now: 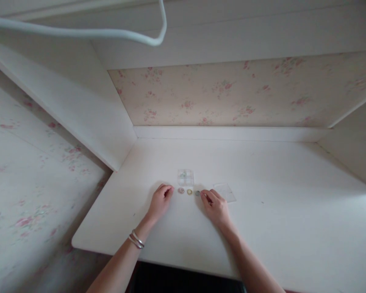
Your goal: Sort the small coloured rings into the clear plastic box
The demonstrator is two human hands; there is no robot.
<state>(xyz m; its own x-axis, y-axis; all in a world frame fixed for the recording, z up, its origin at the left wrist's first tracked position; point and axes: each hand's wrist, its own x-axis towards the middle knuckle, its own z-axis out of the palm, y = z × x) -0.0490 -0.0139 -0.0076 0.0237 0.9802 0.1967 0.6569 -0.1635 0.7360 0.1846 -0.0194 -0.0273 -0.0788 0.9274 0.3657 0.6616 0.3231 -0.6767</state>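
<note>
Both hands rest on the white surface (262, 195) of a built-in desk, side by side with a short row of three small round pieces between them. The left hand (160, 201) lies palm down with its fingers (167, 190) loosely curled, their tips close to the pinkish piece (181, 190) at the left end of the row — near it, though whether they touch it cannot be told. They grasp nothing. A pair of silver bangles (136, 239) sits on the left wrist.

The right hand (215, 206) also lies palm down, its fingertips (203, 195) right at the greyish piece (197, 193) on the right end of the row; the fingers are bent and drawn together, but the piece is too small to tell whether it is pinched or only touched. Between the two end pieces lies a yellowish piece (189, 191), apart from both hands.

Just behind the row stands a small clear plastic box (186, 177) with something faintly coloured inside. To the right of the right hand, flat on the surface, lies a clear square lid (225, 191) — close beside the knuckles.

Floral wallpaper (232, 97) covers the back of the alcove, and a white cable (79, 32) loops across the top of the view.
</note>
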